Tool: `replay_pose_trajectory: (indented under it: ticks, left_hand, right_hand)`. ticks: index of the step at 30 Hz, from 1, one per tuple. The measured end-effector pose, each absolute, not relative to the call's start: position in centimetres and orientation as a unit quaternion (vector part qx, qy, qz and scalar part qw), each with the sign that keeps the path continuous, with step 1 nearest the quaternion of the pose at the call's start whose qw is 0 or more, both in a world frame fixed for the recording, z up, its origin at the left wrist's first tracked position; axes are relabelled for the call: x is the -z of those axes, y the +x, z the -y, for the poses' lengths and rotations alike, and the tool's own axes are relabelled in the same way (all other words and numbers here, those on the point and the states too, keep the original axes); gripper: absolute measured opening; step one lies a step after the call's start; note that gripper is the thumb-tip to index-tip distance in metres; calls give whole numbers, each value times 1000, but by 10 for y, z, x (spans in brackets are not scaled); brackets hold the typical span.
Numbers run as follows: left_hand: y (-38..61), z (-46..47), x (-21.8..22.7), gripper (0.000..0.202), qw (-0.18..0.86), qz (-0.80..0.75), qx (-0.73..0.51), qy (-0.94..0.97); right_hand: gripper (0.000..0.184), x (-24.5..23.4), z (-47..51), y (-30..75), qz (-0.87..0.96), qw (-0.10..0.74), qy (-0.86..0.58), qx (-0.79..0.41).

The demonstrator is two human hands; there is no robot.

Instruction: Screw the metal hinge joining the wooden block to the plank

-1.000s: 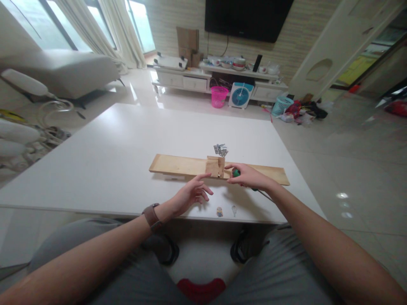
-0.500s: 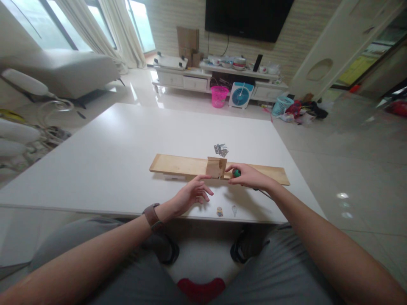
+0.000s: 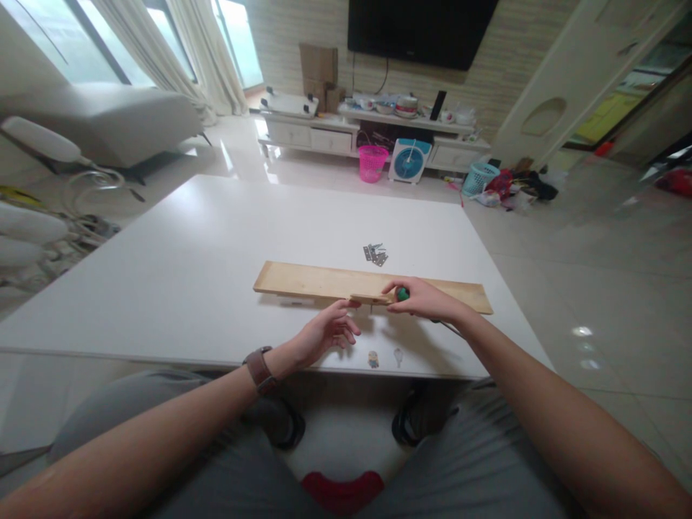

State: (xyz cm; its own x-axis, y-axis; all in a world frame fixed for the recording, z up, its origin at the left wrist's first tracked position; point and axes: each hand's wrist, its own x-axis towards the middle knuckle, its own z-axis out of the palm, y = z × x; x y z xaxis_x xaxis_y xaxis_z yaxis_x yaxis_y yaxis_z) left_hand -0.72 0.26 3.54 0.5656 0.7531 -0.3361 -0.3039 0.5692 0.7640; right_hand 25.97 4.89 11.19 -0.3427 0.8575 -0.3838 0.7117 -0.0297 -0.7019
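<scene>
A long light-wood board [image 3: 313, 280] lies across the white table in front of me. At its near edge a small wooden piece [image 3: 367, 298] shows nearly edge-on, with a thin dark pin or screw [image 3: 371, 309] below it. My left hand [image 3: 327, 331] is open, its index fingertip touching the piece's left end and the other fingers loosely apart. My right hand [image 3: 419, 299] is closed around a green-handled screwdriver [image 3: 403, 294], whose shaft points back under the wrist. Its thumb and fingertips are at the piece's right end. Part of the handle is hidden by the hand.
Several metal hinges and screws [image 3: 375, 254] lie beyond the board. Two small stickers [image 3: 373, 359] are at the near table edge [image 3: 216, 358]. Past the table stand a pink basket [image 3: 373, 164], a blue fan [image 3: 409, 160] and a low TV cabinet [image 3: 335, 140].
The small wooden piece has swung from standing up, with its face showing, to lying nearly edge-on. Both hands have hardly moved.
</scene>
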Motion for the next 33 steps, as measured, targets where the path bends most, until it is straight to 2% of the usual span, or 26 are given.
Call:
replay_pose_trajectory:
  ticks: [17, 33]
  left_hand:
    - [-6, -1, -36, 50, 815, -341, -322, 341]
    - [-4, -2, -29, 30, 822, -345, -325, 316]
  right_hand:
    - [36, -115, -48, 257, 692, 75, -569, -439]
    - [38, -116, -46, 257, 698, 79, -561, -438]
